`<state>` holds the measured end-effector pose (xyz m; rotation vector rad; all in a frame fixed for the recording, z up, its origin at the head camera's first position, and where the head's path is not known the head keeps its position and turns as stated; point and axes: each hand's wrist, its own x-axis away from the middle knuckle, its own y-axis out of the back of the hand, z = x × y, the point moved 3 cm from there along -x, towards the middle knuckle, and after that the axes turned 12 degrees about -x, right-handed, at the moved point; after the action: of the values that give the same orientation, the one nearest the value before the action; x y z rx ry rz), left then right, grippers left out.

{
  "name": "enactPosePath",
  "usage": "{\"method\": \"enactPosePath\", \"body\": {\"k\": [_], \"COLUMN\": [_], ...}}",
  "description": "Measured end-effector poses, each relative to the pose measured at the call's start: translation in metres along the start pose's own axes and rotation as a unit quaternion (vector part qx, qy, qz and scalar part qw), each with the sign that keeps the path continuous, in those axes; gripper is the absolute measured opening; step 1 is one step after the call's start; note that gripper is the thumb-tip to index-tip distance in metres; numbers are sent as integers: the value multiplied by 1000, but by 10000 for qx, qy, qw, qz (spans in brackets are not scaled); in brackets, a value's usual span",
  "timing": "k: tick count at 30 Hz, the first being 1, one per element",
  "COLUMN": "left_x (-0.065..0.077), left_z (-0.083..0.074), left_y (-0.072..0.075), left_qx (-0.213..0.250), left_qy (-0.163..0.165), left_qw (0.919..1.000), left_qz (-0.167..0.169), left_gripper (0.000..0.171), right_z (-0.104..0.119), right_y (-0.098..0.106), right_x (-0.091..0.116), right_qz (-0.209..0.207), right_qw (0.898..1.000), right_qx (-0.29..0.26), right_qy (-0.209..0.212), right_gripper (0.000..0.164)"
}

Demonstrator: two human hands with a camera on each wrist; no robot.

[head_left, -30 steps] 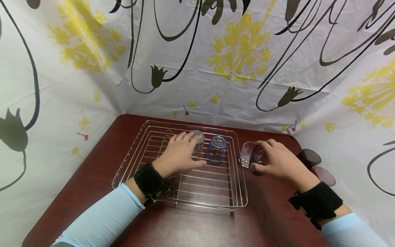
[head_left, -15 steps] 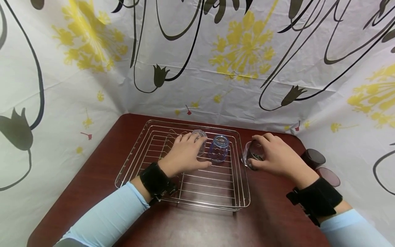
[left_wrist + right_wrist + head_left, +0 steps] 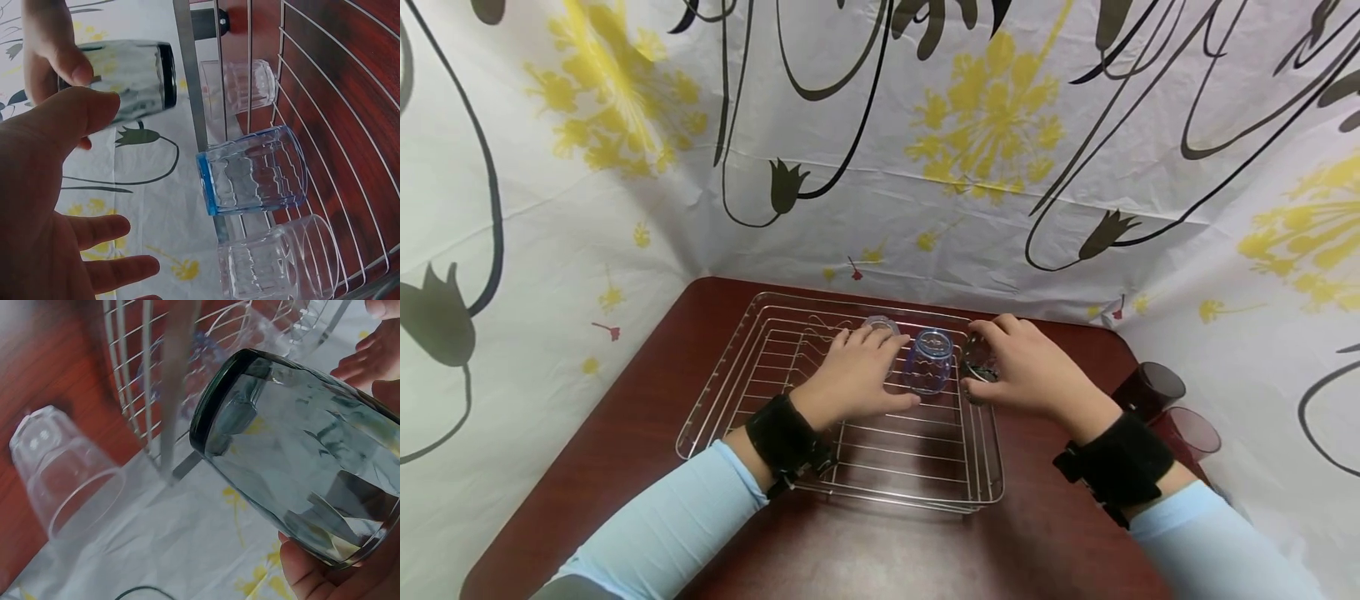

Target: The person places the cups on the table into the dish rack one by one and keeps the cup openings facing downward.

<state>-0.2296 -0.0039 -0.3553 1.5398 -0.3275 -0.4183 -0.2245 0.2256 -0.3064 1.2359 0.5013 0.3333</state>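
Observation:
My right hand (image 3: 1030,367) grips a smoky grey drinking glass (image 3: 300,456) with a dark, thick base. In the head view it is over the right rim of the wire rack (image 3: 902,502). My left hand (image 3: 857,371) hovers above the rack, fingers spread and holding nothing; the left wrist view shows it apart from the glasses. A blue-tinted glass (image 3: 928,362) stands upside down in the rack between the hands. Left of it is an upside-down clear glass (image 3: 275,262), partly covered by my left hand in the head view.
On the table right of the rack stands another clear glass (image 3: 69,475), hidden by my right hand in the head view. A dark glass (image 3: 1153,387) and a pinkish glass (image 3: 1191,433) are farther right. Floral sheeting (image 3: 850,225) walls the table's back and sides.
My right hand has carried the smoky glass leftward, from beside the rack to over its right rim. The left hand has shifted slightly right, still spread.

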Motion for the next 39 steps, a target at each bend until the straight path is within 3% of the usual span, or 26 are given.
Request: {"method": "enactPosePath", "body": {"k": [11,34,39], "left_x": [-1,0,-1], "left_z": [4,4,6], "left_y": [-5,-12,-13], "left_qx": [63,164,520], "left_qy": [19,12,-23], "left_qw": [10000,9997,9985], "left_qz": [68,168,163], "left_gripper": [95,94,94], "right_z": [21,48,51], "right_y": [-23,-31,-32], "right_x": [-21,-34,-35], "right_qz": [231,225,141], "right_qw": [9996,9975,9968], "right_qx": [-171,-567,-614], "right_qy": [50,359,491], "right_gripper": [78,76,74]}}
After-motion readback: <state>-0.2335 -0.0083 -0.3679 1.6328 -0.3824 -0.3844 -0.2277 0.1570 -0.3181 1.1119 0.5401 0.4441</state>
